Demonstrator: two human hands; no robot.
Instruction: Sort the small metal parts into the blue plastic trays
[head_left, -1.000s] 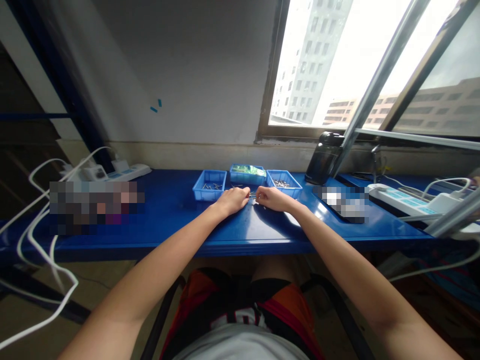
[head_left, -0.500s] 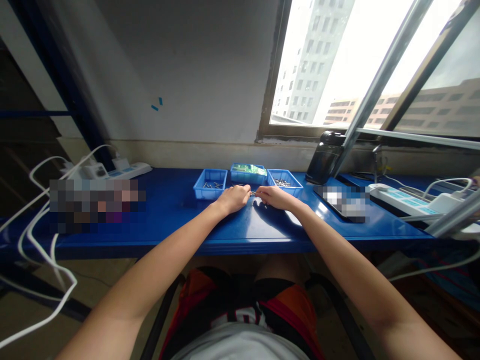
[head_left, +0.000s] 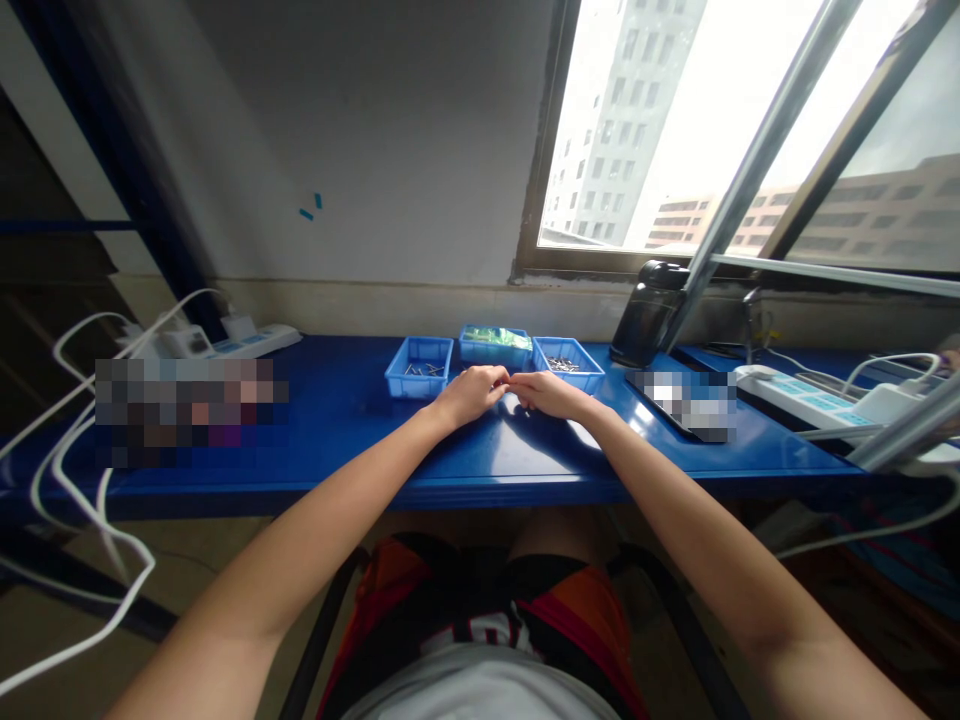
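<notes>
My left hand (head_left: pixel 474 392) and my right hand (head_left: pixel 549 394) meet at the fingertips just above the blue tabletop. Both have their fingers closed in a pinch around a small metal part, which is now mostly hidden by the fingers. Behind my left hand stands a blue bin (head_left: pixel 396 384) with a few thin metal pieces (head_left: pixel 424 369) in it. Another blue bin (head_left: pixel 592 382), beyond my right hand, holds a pile of small metal parts (head_left: pixel 561 364). Between them, farther back, a third blue bin (head_left: pixel 474 356) contains a green plastic packet (head_left: pixel 498 339).
A black bottle (head_left: pixel 643 315) stands at the back right, near a dark flat device (head_left: pixel 679 425), partly blurred out. Power strips (head_left: pixel 806 395) lie at the right and back left. White cables (head_left: pixel 139 545) hang over the left edge. A blurred patch covers items on the left.
My fingertips have come closer together, and the left fingers now reach over the right ones. The shiny part that showed between them is covered. The bins stay in place.
</notes>
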